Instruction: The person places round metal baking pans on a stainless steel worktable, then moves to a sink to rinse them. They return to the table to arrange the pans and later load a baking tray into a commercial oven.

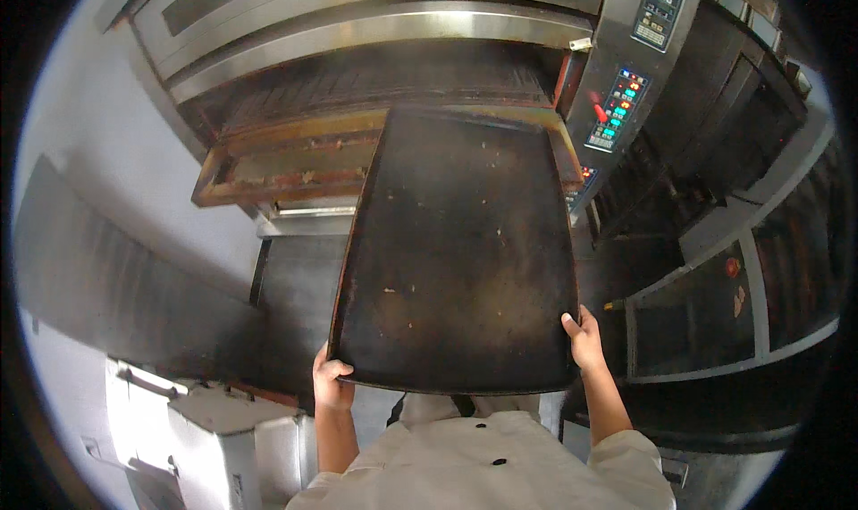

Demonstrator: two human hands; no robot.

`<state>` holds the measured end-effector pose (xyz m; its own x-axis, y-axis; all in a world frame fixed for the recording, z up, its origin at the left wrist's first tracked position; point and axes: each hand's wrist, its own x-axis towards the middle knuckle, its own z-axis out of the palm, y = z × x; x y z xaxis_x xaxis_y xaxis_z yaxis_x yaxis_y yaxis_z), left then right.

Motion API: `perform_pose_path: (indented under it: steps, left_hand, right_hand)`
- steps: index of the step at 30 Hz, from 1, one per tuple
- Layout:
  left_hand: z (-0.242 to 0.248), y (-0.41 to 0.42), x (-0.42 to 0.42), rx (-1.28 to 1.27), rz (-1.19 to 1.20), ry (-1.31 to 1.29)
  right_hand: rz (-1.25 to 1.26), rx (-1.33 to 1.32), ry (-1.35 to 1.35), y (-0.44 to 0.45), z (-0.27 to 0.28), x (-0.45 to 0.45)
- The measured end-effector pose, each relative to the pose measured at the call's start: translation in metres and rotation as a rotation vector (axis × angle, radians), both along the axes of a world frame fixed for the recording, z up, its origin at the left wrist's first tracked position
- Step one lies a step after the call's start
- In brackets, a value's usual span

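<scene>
A large dark baking tray [456, 242] stretches out before me, bearing only a few scattered crumbs. My left hand [332, 379] grips its near left corner, thumb over the rim. On the right side rim, near the front, my right hand [584, 339] holds the tray with the thumb on top. The tray's far end lies over the lowered door [288, 165] of a deck oven. Behind it gapes the dark oven chamber [375, 74]; whether the tray touches the door I cannot tell.
Right of the chamber, an oven control panel [617, 111] shows lit displays. A metal-framed rack or cabinet [690, 329] stands at the right. To the left are a white wall [127, 121] and a grey metal panel [134, 268]. A white boxy unit [228, 416] sits at lower left.
</scene>
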<state>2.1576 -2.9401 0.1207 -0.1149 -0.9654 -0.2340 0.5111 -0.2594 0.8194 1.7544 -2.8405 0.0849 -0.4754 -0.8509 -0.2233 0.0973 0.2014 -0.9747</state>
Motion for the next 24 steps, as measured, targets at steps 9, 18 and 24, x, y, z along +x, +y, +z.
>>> perform_pose_path:
  steps: [9,18,24]
  left_hand:
    - [-0.026,-0.094,-0.028,0.461,0.057,-0.351]
    - [-0.095,-0.09,-0.079,0.349,-0.07,-0.82]
    - [-0.108,-0.135,-0.132,0.194,0.207,-0.861]
  right_hand:
    - [-0.02,0.221,0.105,-0.089,-0.008,-0.03]
    - [0.057,0.53,0.449,-0.128,-0.062,-0.071]
    - [0.054,0.237,0.434,-0.176,-0.089,-0.117]
